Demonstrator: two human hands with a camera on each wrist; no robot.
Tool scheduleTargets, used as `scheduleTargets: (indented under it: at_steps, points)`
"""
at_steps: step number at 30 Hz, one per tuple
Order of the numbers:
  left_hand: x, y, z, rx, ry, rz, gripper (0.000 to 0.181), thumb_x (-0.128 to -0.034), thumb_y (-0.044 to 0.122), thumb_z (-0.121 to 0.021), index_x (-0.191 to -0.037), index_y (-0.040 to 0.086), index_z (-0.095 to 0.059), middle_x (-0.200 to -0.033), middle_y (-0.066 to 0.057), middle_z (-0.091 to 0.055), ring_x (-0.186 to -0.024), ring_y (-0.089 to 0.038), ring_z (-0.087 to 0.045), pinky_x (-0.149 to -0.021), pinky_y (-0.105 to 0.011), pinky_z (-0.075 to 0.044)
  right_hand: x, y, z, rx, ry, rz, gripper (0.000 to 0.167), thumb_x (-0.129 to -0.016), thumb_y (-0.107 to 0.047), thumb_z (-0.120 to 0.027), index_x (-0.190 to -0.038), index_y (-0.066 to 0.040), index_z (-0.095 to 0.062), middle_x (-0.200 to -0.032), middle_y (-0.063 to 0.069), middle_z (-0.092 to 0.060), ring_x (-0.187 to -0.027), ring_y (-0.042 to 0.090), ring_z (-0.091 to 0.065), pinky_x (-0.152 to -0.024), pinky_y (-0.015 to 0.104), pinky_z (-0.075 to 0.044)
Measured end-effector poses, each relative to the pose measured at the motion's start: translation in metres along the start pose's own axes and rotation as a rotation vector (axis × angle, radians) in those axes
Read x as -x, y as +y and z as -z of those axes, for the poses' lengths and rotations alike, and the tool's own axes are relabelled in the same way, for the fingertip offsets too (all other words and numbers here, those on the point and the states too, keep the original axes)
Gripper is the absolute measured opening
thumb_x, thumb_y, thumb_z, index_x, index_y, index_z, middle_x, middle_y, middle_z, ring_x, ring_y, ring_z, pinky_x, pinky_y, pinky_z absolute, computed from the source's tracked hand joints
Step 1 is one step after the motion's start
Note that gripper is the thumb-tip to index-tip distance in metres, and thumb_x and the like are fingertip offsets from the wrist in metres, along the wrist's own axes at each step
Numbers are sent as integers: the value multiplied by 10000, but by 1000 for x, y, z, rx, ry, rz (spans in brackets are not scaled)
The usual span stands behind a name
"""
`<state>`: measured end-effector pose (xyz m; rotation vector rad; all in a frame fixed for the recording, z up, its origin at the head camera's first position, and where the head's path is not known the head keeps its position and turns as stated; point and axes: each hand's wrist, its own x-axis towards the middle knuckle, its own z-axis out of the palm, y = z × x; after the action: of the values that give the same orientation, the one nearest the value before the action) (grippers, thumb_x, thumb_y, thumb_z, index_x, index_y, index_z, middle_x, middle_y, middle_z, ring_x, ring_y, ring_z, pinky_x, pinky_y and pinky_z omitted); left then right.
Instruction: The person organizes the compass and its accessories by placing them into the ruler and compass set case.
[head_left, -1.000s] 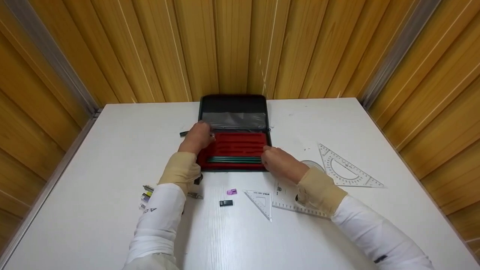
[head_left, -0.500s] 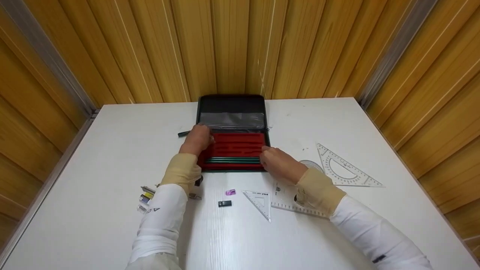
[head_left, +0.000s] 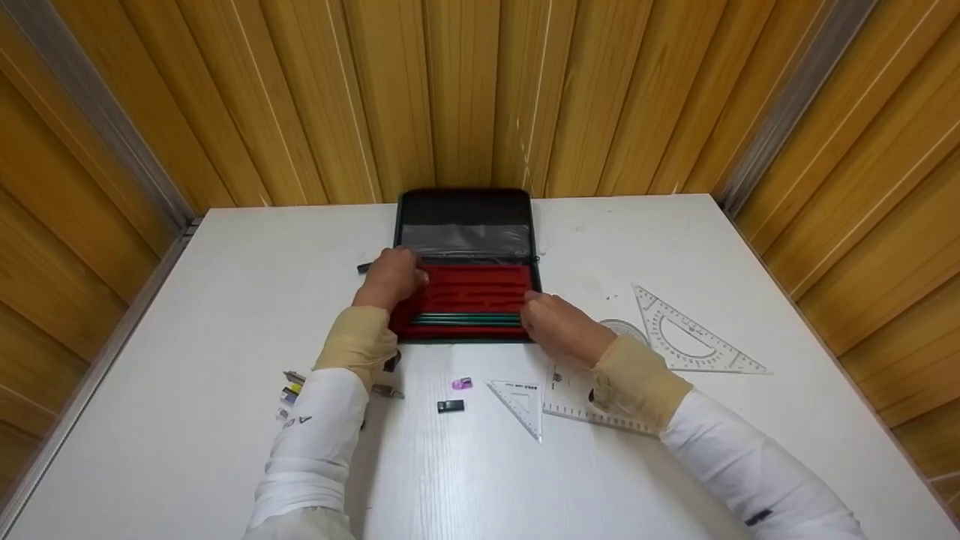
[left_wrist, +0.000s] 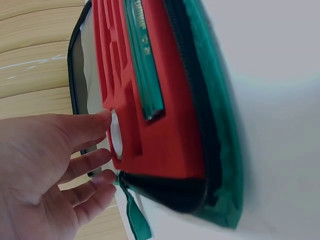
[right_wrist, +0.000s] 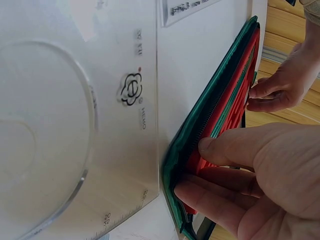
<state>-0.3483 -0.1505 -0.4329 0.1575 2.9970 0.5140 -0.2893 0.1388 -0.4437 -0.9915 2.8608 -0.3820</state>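
Nearest on the white desk point(head_left: 450, 480): small set square point(head_left: 519, 387), black piece point(head_left: 451, 406), purple piece point(head_left: 462, 383), small metal and plastic bits point(head_left: 292, 391) by the left sleeve, clear plate ruler point(head_left: 566, 401) under the right wrist, all outside the case. Right hand point(head_left: 564, 326): fingers nearly closed, pinching 1 end of the red tray point(head_left: 472, 300); left hand point(head_left: 391, 277): fingers slightly parted, pinching the other end. Tray sits in the open case point(head_left: 466, 206), green pencils point(head_left: 466, 319) slotted. Looks early: pencils in, other grooves bare, tray seating likely unfinished. Large set square point(head_left: 726, 355) out too; lid up behind.
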Motion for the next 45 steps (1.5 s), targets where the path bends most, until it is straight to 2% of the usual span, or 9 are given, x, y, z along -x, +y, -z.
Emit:
scheduleTargets:
  at_steps: [5, 8, 12, 15, 19, 23, 27, 37, 45]
  points:
    - [6, -8, 10, -46, -6, -37, 279, -1024, 169, -646, -1236, 5, -725, -1214, -195, -683, -1135, -328, -634, -1024, -470, -499, -3, 0, 3, 6, -13, -11, 202, -949, 66, -585, -828, -34, -713, -913, 60, -591, -732, 191, -576, -632, 290, -524]
    - [9, -12, 16, -94, 12, -72, 278, -1020, 143, -637, -1245, 1, -716, -1201, -200, -691, -1119, -328, -646, -1005, -473, -512, -4, 0, 4, 21, -2, -1, 224, -928, 91, -592, -784, -43, -699, -881, 65, -582, -704, 190, -570, -606, 289, -515]
    - [15, -16, 25, -82, 33, -106, 297, -1027, 142, -630, -1285, 18, -704, -1201, -198, -705, -1064, -317, -660, -958, -483, -532, -5, 3, 5, 36, 14, 28, 232, -921, 96, -618, -756, -47, -698, -849, 57, -561, -677, 180, -575, -586, 283, -515]
    - [22, -20, 31, -43, 27, -98, 323, -1032, 142, -633, -1333, 34, -682, -1235, -189, -701, -1048, -303, -647, -939, -482, -532, -5, 5, 4, 39, 18, 37, 224, -930, 85, -619, -765, -45, -697, -854, 51, -554, -685, 180, -577, -600, 286, -519]
    - [30, -25, 39, -24, 24, -99, 333, -1028, 127, -635, -1343, 25, -673, -1279, -179, -693, -1128, -319, -649, -975, -487, -518, -4, 6, 4, 46, 20, 43, 205, -941, 78, -617, -795, -28, -713, -861, 56, -560, -696, 186, -580, -623, 300, -529]
    - [41, -32, 45, -51, 43, -146, 341, -1005, 96, -657, -1334, 9, -672, -1281, -184, -695, -1185, -364, -647, -1016, -512, -503, -4, 7, 3, 41, 25, 42, 193, -939, 73, -623, -812, -28, -728, -857, 49, -562, -692, 177, -578, -617, 290, -529]
    - [55, -41, 49, -67, 55, -184, 359, -990, 90, -680, -1341, 16, -669, -1294, -194, -686, -1202, -387, -640, -1035, -534, -492, -4, 8, 1, 24, 25, 40, 215, -928, 83, -618, -781, -45, -709, -849, 38, -551, -679, 167, -565, -595, 274, -513]
    - [98, -61, 65, -72, 65, -190, 323, -980, 82, -698, -1294, 7, -693, -1338, -229, -638, -1227, -411, -616, -1037, -560, -482, -6, 12, 1, 16, 40, 53, 219, -918, 95, -614, -766, -34, -706, -838, 46, -558, -667, 164, -557, -584, 276, -511]
    - [140, -82, 55, -50, 36, -133, 321, -973, 62, -708, -1290, 12, -693, -1359, -225, -620, -1250, -431, -592, -1028, -579, -483, -7, 13, 2, 22, 33, 48, 225, -922, 96, -609, -760, -32, -700, -848, 60, -557, -659, 175, -555, -575, 279, -506]
